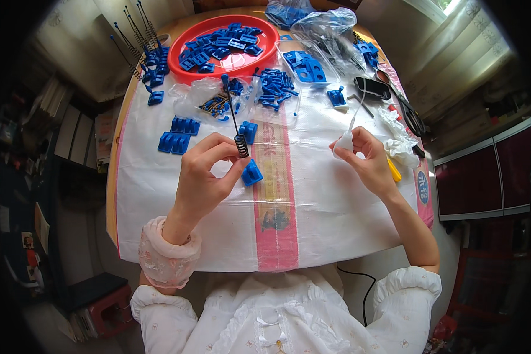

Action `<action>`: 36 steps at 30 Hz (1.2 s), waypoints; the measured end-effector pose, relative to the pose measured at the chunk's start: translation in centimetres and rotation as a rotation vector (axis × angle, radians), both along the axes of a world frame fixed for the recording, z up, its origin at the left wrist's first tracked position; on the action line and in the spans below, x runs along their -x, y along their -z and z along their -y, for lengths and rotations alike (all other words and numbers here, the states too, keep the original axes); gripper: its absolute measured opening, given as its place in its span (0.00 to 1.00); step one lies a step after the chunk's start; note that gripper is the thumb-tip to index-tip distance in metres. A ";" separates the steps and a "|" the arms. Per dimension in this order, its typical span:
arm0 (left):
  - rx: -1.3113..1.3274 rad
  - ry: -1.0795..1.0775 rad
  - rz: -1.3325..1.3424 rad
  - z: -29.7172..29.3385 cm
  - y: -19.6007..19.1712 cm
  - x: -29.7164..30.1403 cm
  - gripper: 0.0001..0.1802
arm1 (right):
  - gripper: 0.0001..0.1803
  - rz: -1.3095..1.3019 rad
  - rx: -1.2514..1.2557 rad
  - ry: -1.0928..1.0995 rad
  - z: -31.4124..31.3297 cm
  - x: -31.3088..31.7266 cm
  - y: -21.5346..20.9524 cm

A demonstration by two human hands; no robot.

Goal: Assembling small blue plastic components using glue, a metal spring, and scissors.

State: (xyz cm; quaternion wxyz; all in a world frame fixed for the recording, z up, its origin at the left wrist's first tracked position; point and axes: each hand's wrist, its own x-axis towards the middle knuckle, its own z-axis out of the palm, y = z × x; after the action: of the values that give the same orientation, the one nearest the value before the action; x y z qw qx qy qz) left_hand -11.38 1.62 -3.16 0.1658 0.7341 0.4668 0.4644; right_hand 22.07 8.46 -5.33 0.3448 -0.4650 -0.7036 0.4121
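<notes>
Nearer you than the round red plastic tray [270, 38], your left fingers [221, 151] pinch a black metal coil spring [242, 146]; to that tray's right, your right fingers [353, 158] grip a white spouted plastic bottle [345, 141]. Apparent step: preparing to dispense; next calls for steady alignment.

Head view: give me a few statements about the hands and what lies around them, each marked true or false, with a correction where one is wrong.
1. The left hand holds a dark spring with a thin rod rising from it. True.
2. The right hand is empty. False: it holds a white thin-tipped bottle.
3. The red tray holds many blue parts. True.
4. The scissors lie left of the red tray. False: the scissors lie to its right.
</notes>
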 end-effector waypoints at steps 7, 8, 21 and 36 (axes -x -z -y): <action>-0.031 -0.034 0.001 0.0 -0.8 0.3 0.05 | 0.15 -0.235 0.242 -0.169 2.6 0.3 -0.5; -0.031 -0.042 0.005 0.0 -0.9 0.4 0.05 | 0.15 -0.223 0.267 -0.174 2.9 0.3 -0.6; -0.050 -0.147 0.024 -0.1 -1.2 1.3 0.05 | 0.22 -0.364 0.489 -0.244 2.1 1.1 -1.2; -0.049 -0.145 0.001 -0.4 -0.6 1.5 0.04 | 0.16 -0.577 0.597 0.000 1.9 1.4 0.9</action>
State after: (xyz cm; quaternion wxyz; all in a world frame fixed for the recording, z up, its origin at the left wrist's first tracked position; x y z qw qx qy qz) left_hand -12.90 2.06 -2.54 0.1141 0.7019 0.5073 0.4868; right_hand 20.69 6.52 -6.22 0.3780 -0.4099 -0.4279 0.7114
